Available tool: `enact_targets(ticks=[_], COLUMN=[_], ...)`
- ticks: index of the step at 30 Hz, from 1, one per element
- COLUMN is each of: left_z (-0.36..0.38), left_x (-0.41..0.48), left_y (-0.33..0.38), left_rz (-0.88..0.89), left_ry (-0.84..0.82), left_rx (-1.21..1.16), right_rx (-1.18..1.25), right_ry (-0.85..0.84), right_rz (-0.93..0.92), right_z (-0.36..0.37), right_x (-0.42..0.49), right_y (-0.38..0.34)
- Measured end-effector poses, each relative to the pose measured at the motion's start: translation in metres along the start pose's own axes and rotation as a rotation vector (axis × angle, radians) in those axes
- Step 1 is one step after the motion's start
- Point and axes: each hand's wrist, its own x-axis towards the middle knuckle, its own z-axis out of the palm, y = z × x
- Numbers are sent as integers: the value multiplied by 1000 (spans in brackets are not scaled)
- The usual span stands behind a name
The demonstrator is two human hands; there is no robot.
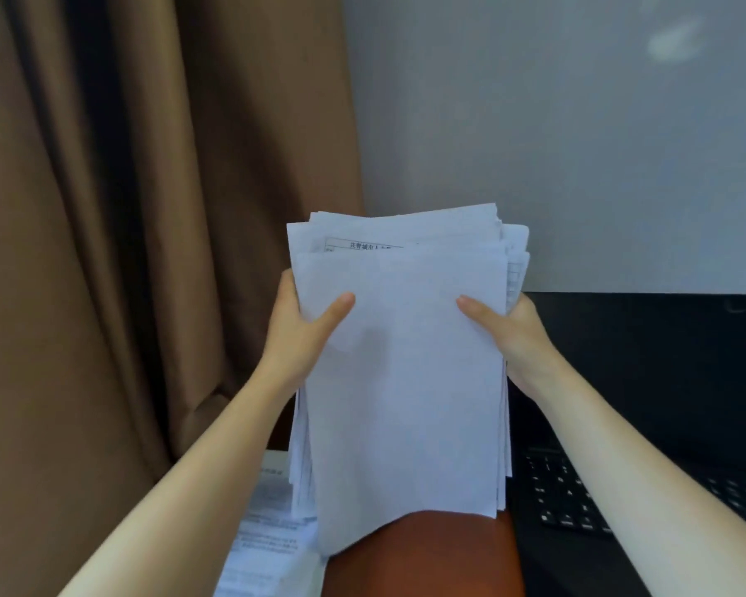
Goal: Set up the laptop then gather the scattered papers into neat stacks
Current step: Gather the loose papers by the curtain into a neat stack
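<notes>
A brown pleated fabric curtain [104, 252] hangs down the left side. In front of it the left hand [296, 338] grips the left edge of a thick stack of white paper sheets [405, 381]. Its thumb [337, 310] is pressed flat on the blank front sheet, and its other fingers are hidden behind the stack. The stack is held upright in the air in the middle of the view, its top edges uneven, with a printed sheet peeking out above the front one. Below the left forearm, loose printed white sheets [268, 532] lie flat; what carries them is hidden. A rounded reddish-brown leather-like surface [427, 558] covers the stack's lower edge. The right hand [513, 333] pinches the right edge the same way, thumb [474, 310] in front. To the right stands an open black laptop [642, 381], screen dark, against a grey wall [578, 122].
</notes>
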Motion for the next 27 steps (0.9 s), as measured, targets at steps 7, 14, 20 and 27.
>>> enact_targets(ticks=[7,14,20,27], left_z=[10,32,30,37], left_x=[0,-8,-21,-28], left_y=[2,15,-6,-27], left_rz=[-36,67,-110,-34], left_ry=[57,165,106,67], left_rx=[-59,-133,-118,-33], right_rx=[-67,-169,-76,-191], right_ry=[125,126,-118,92], right_rz=[-70,-134,113,164], right_z=[-4,-3,-36,-21], right_x=[1,11,2,1], right_y=[-3,-18,3,30])
